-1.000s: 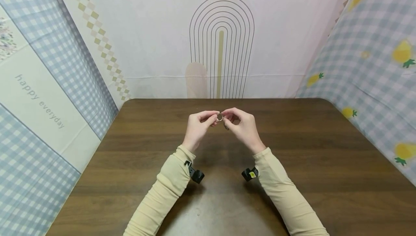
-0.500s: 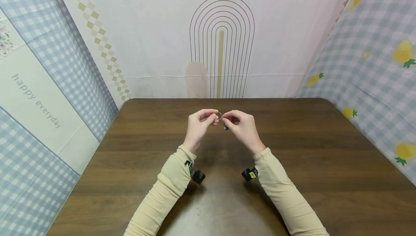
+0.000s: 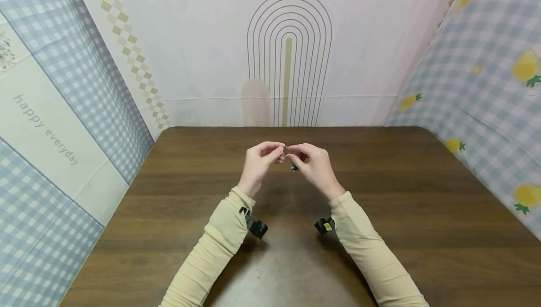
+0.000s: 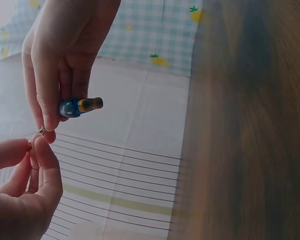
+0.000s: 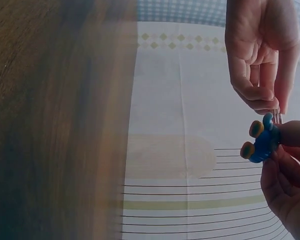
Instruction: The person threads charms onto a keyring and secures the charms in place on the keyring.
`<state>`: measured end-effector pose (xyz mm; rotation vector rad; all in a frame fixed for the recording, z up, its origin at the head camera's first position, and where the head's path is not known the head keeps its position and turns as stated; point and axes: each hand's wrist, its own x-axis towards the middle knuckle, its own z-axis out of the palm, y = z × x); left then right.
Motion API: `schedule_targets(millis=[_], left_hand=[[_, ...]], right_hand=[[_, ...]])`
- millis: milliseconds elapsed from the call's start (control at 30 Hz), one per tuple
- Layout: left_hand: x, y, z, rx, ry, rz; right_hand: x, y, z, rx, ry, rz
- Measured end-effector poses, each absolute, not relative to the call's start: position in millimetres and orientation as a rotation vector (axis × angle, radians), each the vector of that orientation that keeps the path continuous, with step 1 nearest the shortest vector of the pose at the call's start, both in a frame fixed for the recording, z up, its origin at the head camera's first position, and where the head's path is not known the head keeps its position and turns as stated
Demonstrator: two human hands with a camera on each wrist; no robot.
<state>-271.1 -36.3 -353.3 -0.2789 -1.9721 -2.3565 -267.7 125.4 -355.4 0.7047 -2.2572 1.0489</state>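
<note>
Above the far half of the table, both hands meet at a small metal key ring [image 3: 289, 151]. My left hand [image 3: 258, 165] pinches the ring's left side between thumb and fingertips. On its other side, my right hand [image 3: 317, 165] pinches the ring where a small blue figurine [image 3: 294, 167] is attached. In the right wrist view the figurine [image 5: 264, 145] is glossy blue with two orange-yellow, dark-centred round ends, close against the right fingers. Seen from the left wrist, the figurine [image 4: 80, 107] juts out beneath the right hand. Fingers cover part of the ring.
A dark brown wooden table [image 3: 270, 269] lies under the arms. White cloth [image 3: 203, 53] with arch lines hangs behind it, and checked cloths stand at both sides. Each sleeved forearm wears a black wrist camera [image 3: 257, 228].
The ring has tilted slightly between the fingertips. Below the right hand, more of the blue figurine shows than a second ago. Both hands stay nearly in place.
</note>
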Motion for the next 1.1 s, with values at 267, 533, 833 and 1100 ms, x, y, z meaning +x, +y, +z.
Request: schedule_targets(millis=[267,533,833,1100], left_hand=[[-271.3,-36.6,-351.9,-0.288,-2.043,-2.36],[-269.9,-36.0,-351.1,-0.299,-2.024,-2.376],[-270.4,-37.1,-354.2,-0.31,-2.037,-2.289],[-269.6,-38.1,-359.8,-0.316,-2.104,-2.258]], right_hand=[[-268.2,127.0,-355.6,0.711,-2.267,0.994],[-267.7,128.3,-351.4,0.701,-2.29,1.002],[-268.7,128.4,-352.2,0.72,-2.331,0.989],[-267.9,129.1,-358.0,0.754,-2.375,0.976]])
